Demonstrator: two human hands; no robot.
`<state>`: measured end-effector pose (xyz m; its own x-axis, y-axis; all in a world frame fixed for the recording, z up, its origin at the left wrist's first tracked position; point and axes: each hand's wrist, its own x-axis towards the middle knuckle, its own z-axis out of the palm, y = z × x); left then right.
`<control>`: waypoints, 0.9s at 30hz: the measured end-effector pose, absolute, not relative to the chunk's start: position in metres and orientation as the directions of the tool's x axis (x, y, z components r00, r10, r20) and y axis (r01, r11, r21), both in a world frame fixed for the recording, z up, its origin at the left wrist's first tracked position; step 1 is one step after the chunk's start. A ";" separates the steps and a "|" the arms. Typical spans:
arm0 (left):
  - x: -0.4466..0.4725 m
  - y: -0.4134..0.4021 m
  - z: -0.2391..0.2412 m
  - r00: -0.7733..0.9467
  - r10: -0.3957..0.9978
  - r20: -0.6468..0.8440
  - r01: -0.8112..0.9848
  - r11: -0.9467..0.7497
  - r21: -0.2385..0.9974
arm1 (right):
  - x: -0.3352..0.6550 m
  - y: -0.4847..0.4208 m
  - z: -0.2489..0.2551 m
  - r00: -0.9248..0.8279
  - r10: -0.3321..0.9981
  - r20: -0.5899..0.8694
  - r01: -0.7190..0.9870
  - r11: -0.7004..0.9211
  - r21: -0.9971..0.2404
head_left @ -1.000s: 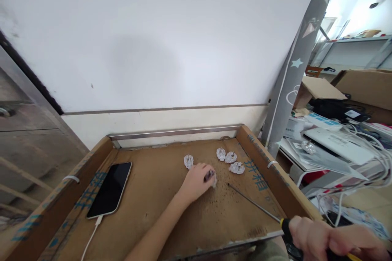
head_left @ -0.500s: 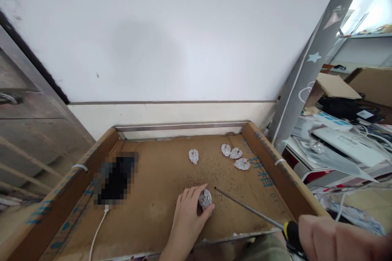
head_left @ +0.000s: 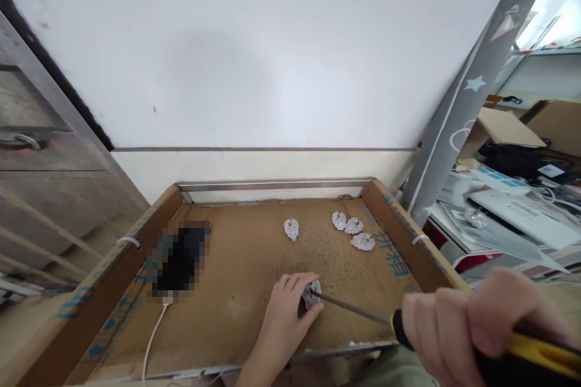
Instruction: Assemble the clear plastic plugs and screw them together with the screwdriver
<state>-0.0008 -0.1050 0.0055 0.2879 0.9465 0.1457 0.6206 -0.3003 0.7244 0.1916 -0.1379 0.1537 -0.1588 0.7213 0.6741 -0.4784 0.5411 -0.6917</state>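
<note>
My left hand (head_left: 287, 311) rests on the cardboard, its thumb and fingers closed around the sides of a clear plastic plug piece (head_left: 313, 301) with metal pins. In my right hand (head_left: 467, 320) is a long screwdriver (head_left: 356, 309), gripped by its black and yellow handle. The shaft slants down to the left, and its tip is at the face of the held plug piece. Whether it sits in a screw or a hole I cannot tell. A similar clear plug piece (head_left: 291, 229) lies farther back, pins up.
More clear plug pieces (head_left: 363, 242) lie at the back right of the cardboard tray (head_left: 227, 326), whose raised sides bound the area. A blurred dark device (head_left: 179, 263) with a white cable (head_left: 154, 335) lies on the left. Cluttered papers and boxes (head_left: 517, 214) stand to the right.
The screwdriver has moved left, so its tip now meets the held plug piece. My right hand has moved left and up with it. The view has shifted slightly.
</note>
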 end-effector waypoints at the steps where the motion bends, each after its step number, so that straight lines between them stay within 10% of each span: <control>1: -0.001 -0.105 0.007 0.291 0.946 0.143 0.620 -0.300 0.725 | 0.184 -0.138 0.159 -0.064 0.767 0.639 -0.481 0.537 -0.693; 6: -0.002 -0.102 0.009 0.307 0.944 0.124 0.602 -0.294 0.743 | 0.159 -0.126 0.192 0.071 0.901 0.428 -0.355 0.423 -0.833; 14: -0.002 -0.100 0.012 0.295 0.951 0.092 0.626 -0.265 0.733 | 0.135 -0.101 0.195 0.271 0.837 0.477 -0.193 0.532 -0.824; 23: 0.000 -0.099 0.016 0.295 0.953 0.075 0.661 -0.260 0.704 | 0.130 -0.076 0.206 0.070 0.845 0.530 -0.059 0.534 -0.844; 27: -0.001 -0.096 0.024 0.330 0.943 0.043 0.666 -0.265 0.697 | 0.125 -0.059 0.203 -0.115 0.850 0.514 -0.334 0.454 -0.826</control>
<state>-0.0007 -0.0957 0.0240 0.3297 0.9431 0.0433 0.6663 -0.2649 0.6970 0.1253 -0.0594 0.2025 -0.1151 0.8502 0.5137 -0.3343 0.4538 -0.8260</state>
